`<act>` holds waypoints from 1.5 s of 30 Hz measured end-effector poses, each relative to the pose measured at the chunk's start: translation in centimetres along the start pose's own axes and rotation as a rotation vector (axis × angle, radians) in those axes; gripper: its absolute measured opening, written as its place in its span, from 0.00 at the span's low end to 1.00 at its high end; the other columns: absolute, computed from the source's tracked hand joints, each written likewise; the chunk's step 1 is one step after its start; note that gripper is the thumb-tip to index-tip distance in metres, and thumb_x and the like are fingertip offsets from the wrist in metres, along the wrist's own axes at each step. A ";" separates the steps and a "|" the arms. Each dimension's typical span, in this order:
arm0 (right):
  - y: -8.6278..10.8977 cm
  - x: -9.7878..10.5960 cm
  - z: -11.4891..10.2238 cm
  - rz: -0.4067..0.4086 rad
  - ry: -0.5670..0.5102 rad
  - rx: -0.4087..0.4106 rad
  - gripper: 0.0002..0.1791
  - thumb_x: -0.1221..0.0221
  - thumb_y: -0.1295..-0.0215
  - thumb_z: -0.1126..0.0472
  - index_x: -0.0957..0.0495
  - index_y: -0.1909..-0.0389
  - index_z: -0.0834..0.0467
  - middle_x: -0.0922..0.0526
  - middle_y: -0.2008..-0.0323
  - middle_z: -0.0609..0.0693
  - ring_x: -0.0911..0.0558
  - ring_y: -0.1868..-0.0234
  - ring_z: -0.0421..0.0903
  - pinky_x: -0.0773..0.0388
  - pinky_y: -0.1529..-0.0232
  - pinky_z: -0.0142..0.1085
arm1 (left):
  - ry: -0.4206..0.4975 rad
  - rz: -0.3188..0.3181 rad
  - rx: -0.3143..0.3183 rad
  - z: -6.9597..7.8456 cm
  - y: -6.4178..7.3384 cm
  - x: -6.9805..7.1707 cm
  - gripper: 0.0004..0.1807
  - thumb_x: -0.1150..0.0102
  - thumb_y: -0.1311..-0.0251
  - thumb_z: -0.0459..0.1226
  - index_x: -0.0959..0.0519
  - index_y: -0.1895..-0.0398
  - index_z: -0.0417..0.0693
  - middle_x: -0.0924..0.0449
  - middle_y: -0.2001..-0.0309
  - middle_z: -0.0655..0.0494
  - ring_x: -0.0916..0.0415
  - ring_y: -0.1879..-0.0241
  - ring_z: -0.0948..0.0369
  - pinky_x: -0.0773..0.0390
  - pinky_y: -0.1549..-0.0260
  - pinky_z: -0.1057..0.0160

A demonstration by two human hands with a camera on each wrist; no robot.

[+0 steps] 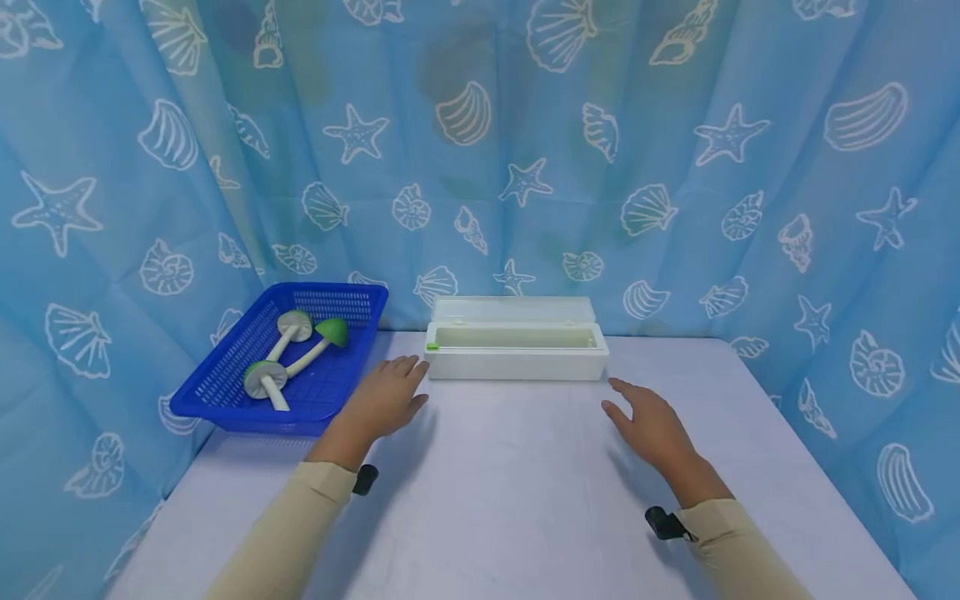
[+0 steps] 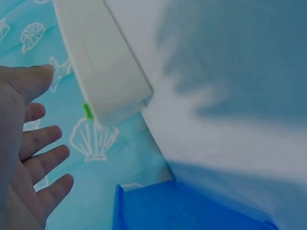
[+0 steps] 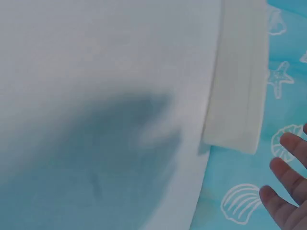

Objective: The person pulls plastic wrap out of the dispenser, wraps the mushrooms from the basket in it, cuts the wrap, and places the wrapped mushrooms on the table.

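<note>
My left hand (image 1: 384, 397) hovers over the table between a blue basket and a white box, its fingers relaxed and holding nothing. On the other side, my right hand (image 1: 651, 423) is in the air in front of the box's right end, also holding nothing. The long white box (image 1: 517, 365) stands at the back of the table with its lid (image 1: 513, 310) raised and a green tab (image 1: 432, 346) at its left. Several toy mushrooms lie in the blue plastic basket (image 1: 217, 408): a green-capped one (image 1: 332, 332) and two with grey undersides (image 1: 264, 380) showing.
A white cloth covers the table (image 1: 510, 500). Behind it and along both sides hangs a blue curtain (image 1: 480, 192) with white shells and starfish. The basket sits at the table's left back edge, close to the curtain.
</note>
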State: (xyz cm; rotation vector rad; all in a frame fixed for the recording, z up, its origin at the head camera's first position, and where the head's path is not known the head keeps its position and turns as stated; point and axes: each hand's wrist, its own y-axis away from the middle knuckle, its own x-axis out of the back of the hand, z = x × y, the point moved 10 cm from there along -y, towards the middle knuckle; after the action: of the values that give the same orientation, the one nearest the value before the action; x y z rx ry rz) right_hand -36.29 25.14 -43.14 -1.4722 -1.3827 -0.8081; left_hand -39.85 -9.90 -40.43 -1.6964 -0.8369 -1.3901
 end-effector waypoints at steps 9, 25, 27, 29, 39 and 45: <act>-3.7 1.3 0.0 0.003 -0.089 0.019 0.25 0.42 0.30 0.55 0.29 0.36 0.61 0.27 0.38 0.61 0.32 0.35 0.62 0.35 0.40 0.58 | 0.017 0.070 -0.036 -0.8 -4.8 2.1 0.27 0.39 0.35 0.42 0.30 0.36 0.42 0.25 0.42 0.45 0.29 0.41 0.48 0.32 0.41 0.50; -10.1 0.2 1.0 0.039 -0.197 0.051 0.24 0.40 0.32 0.60 0.29 0.38 0.65 0.26 0.41 0.63 0.25 0.43 0.62 0.26 0.48 0.52 | 0.127 -0.042 -0.008 -2.2 -10.6 -3.3 0.28 0.37 0.36 0.44 0.29 0.35 0.44 0.23 0.42 0.47 0.27 0.43 0.49 0.29 0.43 0.51; -10.8 0.0 1.0 0.031 -0.209 0.064 0.25 0.40 0.32 0.61 0.29 0.37 0.66 0.26 0.41 0.64 0.25 0.43 0.62 0.26 0.48 0.52 | 0.123 -0.046 -0.012 -2.4 -10.9 -3.7 0.27 0.39 0.35 0.44 0.29 0.34 0.46 0.24 0.41 0.48 0.27 0.42 0.49 0.30 0.42 0.52; -11.3 -0.3 0.9 0.018 -0.213 0.079 0.25 0.40 0.32 0.60 0.29 0.37 0.66 0.26 0.41 0.64 0.25 0.42 0.63 0.26 0.47 0.53 | 0.112 -0.040 -0.021 -2.5 -11.1 -3.9 0.27 0.39 0.34 0.43 0.29 0.34 0.46 0.24 0.41 0.48 0.28 0.41 0.50 0.31 0.42 0.53; -12.9 -2.1 1.3 -0.132 -0.176 0.084 0.27 0.43 0.29 0.54 0.31 0.34 0.62 0.28 0.38 0.64 0.30 0.38 0.64 0.32 0.42 0.56 | 0.236 -0.108 -0.078 -1.6 -13.0 -3.3 0.28 0.37 0.37 0.39 0.30 0.34 0.43 0.26 0.39 0.48 0.31 0.38 0.50 0.33 0.40 0.52; -13.8 -2.5 0.5 -0.154 -0.164 0.136 0.26 0.44 0.28 0.56 0.30 0.34 0.63 0.25 0.40 0.61 0.31 0.37 0.62 0.32 0.41 0.55 | 0.416 -0.161 -0.095 -2.1 -14.4 -3.4 0.20 0.45 0.32 0.31 0.26 0.38 0.38 0.23 0.43 0.46 0.27 0.41 0.50 0.30 0.43 0.54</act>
State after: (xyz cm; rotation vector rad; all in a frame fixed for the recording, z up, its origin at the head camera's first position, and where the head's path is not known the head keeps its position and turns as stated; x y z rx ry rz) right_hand -50.28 23.81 -43.03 -1.3631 -1.6573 -0.6849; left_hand -53.88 -4.78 -41.34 -1.3565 -0.6885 -1.8364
